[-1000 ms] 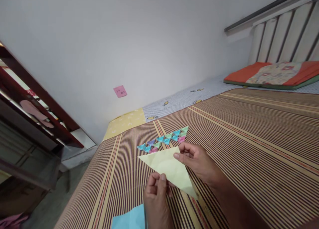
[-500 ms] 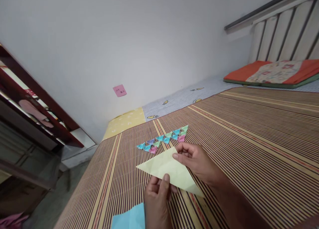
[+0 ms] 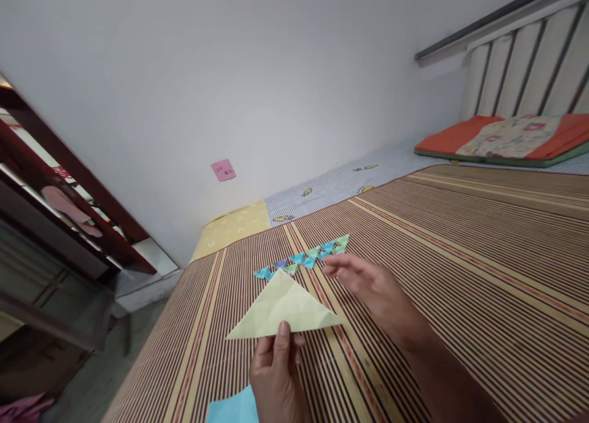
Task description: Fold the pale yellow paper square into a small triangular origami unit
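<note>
A pale yellow sheet of paper (image 3: 286, 305), folded into a triangle, points its peak away from me. My left hand (image 3: 280, 374) pinches the middle of its long lower edge, thumb on top and fingers beneath. To the right of the paper, my right hand (image 3: 368, 291) hovers apart from it, holding nothing, its fingers loosely stretched. Small folded paper triangles (image 3: 307, 259) in blue, green and purple lie in rows just beyond, partly covered by the paper and my right hand. Beside my left wrist lies a blue sheet of paper (image 3: 234, 407).
Everything rests on a striped mat (image 3: 442, 257) over a bed. A pale wall with a pink note (image 3: 223, 170) rises behind. Orange folded bedding (image 3: 506, 140) sits at the far right, below a radiator (image 3: 529, 61). The bed's edge drops to the floor at left.
My right hand has let go of the yellow paper and moved off it. The paper has turned counterclockwise and shifted left in my left hand, its peak now pointing away.
</note>
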`<move>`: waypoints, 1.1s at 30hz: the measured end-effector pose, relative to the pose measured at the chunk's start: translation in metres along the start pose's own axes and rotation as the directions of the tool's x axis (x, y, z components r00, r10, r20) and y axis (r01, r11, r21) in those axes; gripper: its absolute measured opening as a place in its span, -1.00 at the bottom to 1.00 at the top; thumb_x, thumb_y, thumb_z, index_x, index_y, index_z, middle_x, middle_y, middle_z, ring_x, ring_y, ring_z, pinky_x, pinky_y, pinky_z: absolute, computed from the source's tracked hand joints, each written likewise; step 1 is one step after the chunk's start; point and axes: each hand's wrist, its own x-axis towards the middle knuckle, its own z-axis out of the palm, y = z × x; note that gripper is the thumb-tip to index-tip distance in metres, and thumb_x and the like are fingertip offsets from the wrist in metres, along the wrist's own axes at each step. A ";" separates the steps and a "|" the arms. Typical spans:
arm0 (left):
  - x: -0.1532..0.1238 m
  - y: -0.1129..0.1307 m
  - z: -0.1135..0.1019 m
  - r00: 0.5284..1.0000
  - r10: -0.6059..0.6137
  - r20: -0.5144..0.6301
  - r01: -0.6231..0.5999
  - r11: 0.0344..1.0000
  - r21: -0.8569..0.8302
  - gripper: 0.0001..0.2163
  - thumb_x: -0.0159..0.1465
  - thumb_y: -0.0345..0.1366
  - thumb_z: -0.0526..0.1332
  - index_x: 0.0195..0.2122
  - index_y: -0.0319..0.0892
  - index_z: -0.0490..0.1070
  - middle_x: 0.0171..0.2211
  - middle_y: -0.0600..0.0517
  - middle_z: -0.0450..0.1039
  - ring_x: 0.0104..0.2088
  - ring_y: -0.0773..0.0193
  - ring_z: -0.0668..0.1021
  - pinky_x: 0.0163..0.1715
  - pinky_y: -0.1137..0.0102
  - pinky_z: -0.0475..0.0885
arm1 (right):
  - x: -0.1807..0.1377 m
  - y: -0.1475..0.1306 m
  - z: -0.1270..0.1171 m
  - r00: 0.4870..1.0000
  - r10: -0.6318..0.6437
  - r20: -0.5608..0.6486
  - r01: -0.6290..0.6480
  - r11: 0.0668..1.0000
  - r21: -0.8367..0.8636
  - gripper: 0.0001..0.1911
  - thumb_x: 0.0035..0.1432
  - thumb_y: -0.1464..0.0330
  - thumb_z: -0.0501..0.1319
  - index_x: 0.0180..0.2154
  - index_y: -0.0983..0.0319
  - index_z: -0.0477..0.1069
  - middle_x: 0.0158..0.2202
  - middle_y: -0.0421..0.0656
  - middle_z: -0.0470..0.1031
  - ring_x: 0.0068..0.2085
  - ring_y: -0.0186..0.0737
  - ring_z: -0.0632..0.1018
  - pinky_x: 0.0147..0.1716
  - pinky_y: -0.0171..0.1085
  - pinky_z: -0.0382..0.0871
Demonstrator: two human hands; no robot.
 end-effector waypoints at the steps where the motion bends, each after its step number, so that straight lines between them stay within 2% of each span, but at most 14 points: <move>1: 0.001 0.000 0.000 1.000 -0.005 -0.010 0.005 1.000 -0.011 -0.61 -0.18 -0.12 0.59 -0.49 -0.21 0.48 -0.58 0.08 0.48 -0.53 0.36 0.49 -0.53 0.53 0.42 | 0.000 0.002 0.003 0.993 0.046 0.111 -0.041 0.998 -0.042 -0.70 0.21 0.16 0.30 -0.08 0.16 0.54 -0.09 -0.09 0.59 -0.02 -0.07 0.55 0.01 -0.10 0.38; 4: 0.000 0.001 -0.001 1.000 -0.016 0.005 0.017 0.999 -0.037 -0.61 -0.16 -0.13 0.59 -0.46 -0.21 0.48 -0.57 0.06 0.50 -0.52 0.35 0.50 -0.51 0.52 0.45 | -0.002 0.005 0.011 0.935 0.117 0.336 -0.076 0.988 -0.132 -0.81 0.15 0.31 0.33 -0.16 0.19 0.56 -0.17 -0.15 0.60 -0.14 -0.15 0.55 -0.11 -0.19 0.38; 6: -0.003 0.003 0.001 1.000 0.000 0.024 0.001 0.998 -0.070 -0.63 -0.12 -0.14 0.58 -0.44 -0.21 0.48 -0.57 0.07 0.50 -0.54 0.38 0.48 -0.51 0.54 0.45 | -0.004 0.005 0.014 0.913 0.116 0.390 -0.063 0.987 -0.145 -0.95 0.15 0.38 0.29 -0.33 0.22 0.53 -0.37 -0.22 0.52 -0.32 -0.26 0.48 -0.29 -0.28 0.32; 7: -0.004 0.004 0.003 1.000 0.007 0.025 -0.005 0.996 -0.093 -0.65 -0.09 -0.15 0.57 -0.42 -0.21 0.49 -0.56 0.08 0.50 -0.55 0.40 0.47 -0.52 0.55 0.44 | -0.005 0.005 0.015 0.913 0.114 0.393 -0.061 0.988 -0.145 -0.91 0.15 0.39 0.27 -0.41 0.23 0.49 -0.46 -0.26 0.45 -0.40 -0.30 0.41 -0.37 -0.31 0.26; 10: -0.008 0.008 0.006 1.000 -0.014 0.004 0.014 0.987 -0.161 -0.69 -0.04 -0.22 0.55 -0.35 -0.20 0.51 -0.53 0.11 0.51 -0.54 0.41 0.50 -0.48 0.55 0.48 | -0.006 0.008 0.015 0.918 0.124 0.376 -0.078 0.988 -0.136 -0.83 0.16 0.37 0.26 -0.48 0.23 0.41 -0.54 -0.30 0.29 -0.48 -0.35 0.28 -0.46 -0.32 0.13; 14: -0.007 0.009 0.007 0.997 -0.067 -0.030 0.059 0.974 -0.219 -0.70 -0.06 -0.32 0.55 -0.37 -0.20 0.49 -0.50 0.11 0.51 -0.52 0.39 0.55 -0.40 0.51 0.56 | -0.005 0.011 0.013 0.925 0.104 0.366 -0.057 0.989 -0.137 -0.88 0.16 0.39 0.26 -0.44 0.23 0.44 -0.49 -0.28 0.34 -0.44 -0.33 0.31 -0.43 -0.32 0.14; 19: -0.006 0.009 0.010 0.989 -0.120 -0.090 0.088 0.949 -0.304 -0.88 0.20 -0.42 0.37 -0.24 -0.19 0.50 -0.33 0.01 0.57 -0.41 0.34 0.61 -0.45 0.53 0.56 | -0.003 0.011 0.009 0.928 0.107 0.357 -0.042 0.982 -0.185 -0.89 0.16 0.40 0.24 -0.43 0.22 0.44 -0.47 -0.27 0.38 -0.42 -0.32 0.34 -0.41 -0.31 0.16; 22: -0.003 0.011 0.009 0.983 -0.159 -0.096 0.113 0.922 -0.370 -0.93 0.28 -0.45 0.28 -0.22 -0.20 0.49 -0.30 -0.01 0.56 -0.40 0.35 0.61 -0.50 0.55 0.55 | -0.002 0.012 0.006 0.928 0.130 0.349 -0.054 0.974 -0.219 -0.90 0.15 0.40 0.23 -0.43 0.22 0.44 -0.46 -0.25 0.41 -0.40 -0.29 0.37 -0.39 -0.30 0.20; 25: 0.002 0.013 0.005 0.977 -0.164 -0.135 0.094 0.904 -0.417 -0.92 0.32 -0.50 0.21 -0.25 -0.22 0.48 -0.32 0.01 0.54 -0.37 0.37 0.62 -0.36 0.50 0.63 | 0.000 0.015 0.003 0.932 0.132 0.337 -0.047 0.967 -0.250 -0.90 0.16 0.37 0.22 -0.40 0.23 0.46 -0.44 -0.21 0.45 -0.37 -0.24 0.42 -0.36 -0.28 0.25; 28: 0.005 0.014 0.002 0.976 -0.139 -0.167 0.059 0.910 -0.410 -0.89 0.32 -0.55 0.20 -0.29 -0.25 0.47 -0.33 0.02 0.52 -0.34 0.37 0.62 -0.22 0.40 0.65 | 0.002 0.017 0.001 0.965 0.091 0.247 -0.025 0.965 -0.260 -0.84 0.22 0.29 0.21 -0.35 0.22 0.47 -0.40 -0.18 0.49 -0.34 -0.20 0.46 -0.32 -0.25 0.29; 31: -0.001 0.017 0.003 0.985 -0.111 -0.133 0.053 0.926 -0.375 -0.88 0.28 -0.59 0.22 -0.30 -0.27 0.47 -0.34 0.03 0.49 -0.32 0.38 0.62 -0.17 0.38 0.64 | 0.001 0.018 0.004 0.985 0.055 0.162 -0.009 0.961 -0.275 -0.80 0.25 0.22 0.19 -0.28 0.22 0.48 -0.35 -0.15 0.52 -0.30 -0.18 0.49 -0.29 -0.23 0.34; 33: -0.009 0.020 0.005 0.991 -0.094 -0.099 0.055 0.939 -0.340 -0.86 0.26 -0.62 0.22 -0.30 -0.27 0.47 -0.33 0.03 0.49 -0.31 0.38 0.62 -0.15 0.40 0.63 | -0.004 0.016 0.007 0.985 0.062 0.162 -0.014 0.958 -0.285 -0.78 0.26 0.20 0.19 -0.23 0.22 0.47 -0.32 -0.14 0.53 -0.28 -0.16 0.51 -0.27 -0.22 0.36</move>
